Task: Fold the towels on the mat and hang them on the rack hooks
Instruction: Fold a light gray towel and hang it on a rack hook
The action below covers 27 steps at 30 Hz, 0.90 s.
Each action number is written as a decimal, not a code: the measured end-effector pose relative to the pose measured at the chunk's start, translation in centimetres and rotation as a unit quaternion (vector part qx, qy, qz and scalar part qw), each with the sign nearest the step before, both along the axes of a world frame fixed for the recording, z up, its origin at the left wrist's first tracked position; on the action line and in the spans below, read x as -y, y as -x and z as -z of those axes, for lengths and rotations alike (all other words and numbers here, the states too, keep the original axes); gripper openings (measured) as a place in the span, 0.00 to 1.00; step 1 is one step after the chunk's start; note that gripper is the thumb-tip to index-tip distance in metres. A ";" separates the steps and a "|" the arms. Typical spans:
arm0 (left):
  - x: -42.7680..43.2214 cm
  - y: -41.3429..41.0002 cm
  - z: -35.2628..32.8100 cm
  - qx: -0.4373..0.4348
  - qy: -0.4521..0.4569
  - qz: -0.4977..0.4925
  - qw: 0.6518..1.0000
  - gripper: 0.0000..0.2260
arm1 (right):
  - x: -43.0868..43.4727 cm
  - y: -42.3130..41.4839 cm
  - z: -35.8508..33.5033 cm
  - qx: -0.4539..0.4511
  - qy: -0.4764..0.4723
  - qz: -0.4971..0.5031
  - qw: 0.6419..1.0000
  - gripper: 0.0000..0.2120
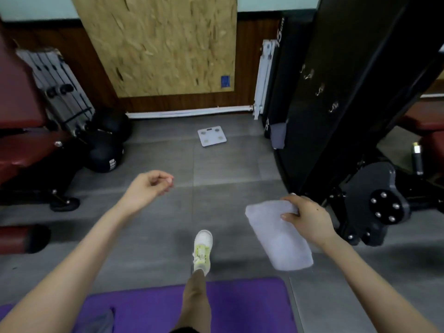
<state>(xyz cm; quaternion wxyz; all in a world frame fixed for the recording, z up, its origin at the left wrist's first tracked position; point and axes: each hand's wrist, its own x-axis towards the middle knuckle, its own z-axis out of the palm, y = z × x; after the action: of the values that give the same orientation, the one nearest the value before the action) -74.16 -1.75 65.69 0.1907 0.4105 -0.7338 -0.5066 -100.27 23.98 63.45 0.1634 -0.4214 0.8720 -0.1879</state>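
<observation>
The right hand (310, 219) grips the folded pale towel (278, 239) by its upper edge, in the air beside the black rack (336, 92); the left hand (151, 186) hangs loosely curled, holding nothing. Held one-handed, the fold could fall open, or slip off a small hook (334, 107) and drop. Three towels show: this one, a grey towel (278, 135) hung on the rack, a crumpled towel (103, 320) on the purple mat (240, 308); hooks, blurred, seem four.
</observation>
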 end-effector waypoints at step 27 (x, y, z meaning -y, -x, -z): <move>44.0 65.9 0.8 0.007 0.023 0.230 0.973 0.05 | 48.7 53.9 -4.1 0.050 0.067 0.098 0.992 0.21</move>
<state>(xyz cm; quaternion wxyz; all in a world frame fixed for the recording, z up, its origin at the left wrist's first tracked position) -140.08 -45.70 64.91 0.0736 0.2300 -0.8214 -0.5168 -154.13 -24.71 67.52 0.1593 -0.3342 0.8853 -0.2815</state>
